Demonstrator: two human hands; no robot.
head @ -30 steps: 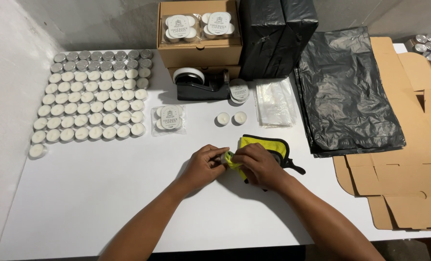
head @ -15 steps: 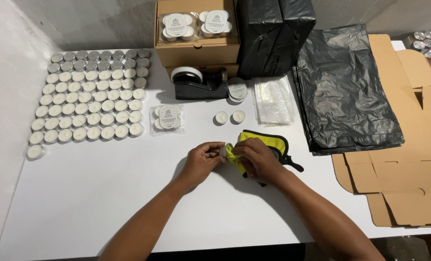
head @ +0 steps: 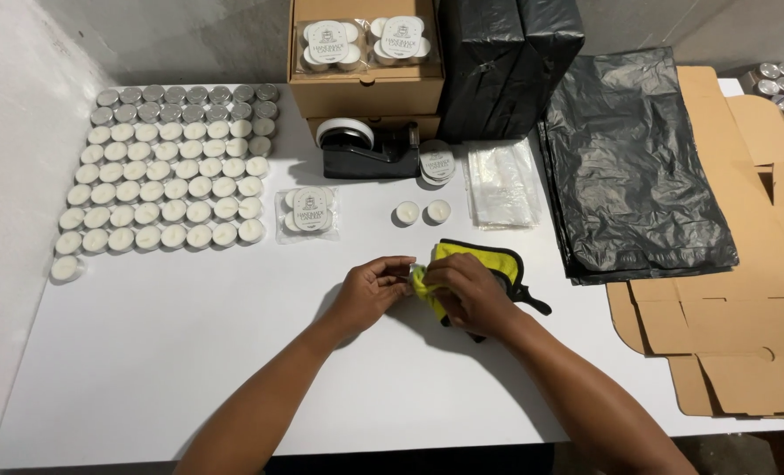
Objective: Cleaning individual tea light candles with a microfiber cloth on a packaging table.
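My left hand (head: 372, 290) and my right hand (head: 468, 294) meet at the middle of the white table (head: 190, 352). The right hand grips a corner of a yellow cloth with black edging (head: 484, 259) and presses it against a small object pinched in the left hand's fingers; that object is almost wholly hidden. The rest of the cloth lies on the table behind my right hand. Two loose tealight candles (head: 422, 212) stand just beyond the hands.
Rows of several tealights (head: 163, 189) fill the far left. A bagged candle pack (head: 307, 211), a black tape dispenser (head: 366, 151), clear bags (head: 502, 183), a brown box with packs (head: 366, 53), black plastic bags (head: 634, 167) and flat cardboard (head: 744, 290) surround the hands.
Both hands stay together at the cloth, with only small finger movement. The view has shifted slightly.
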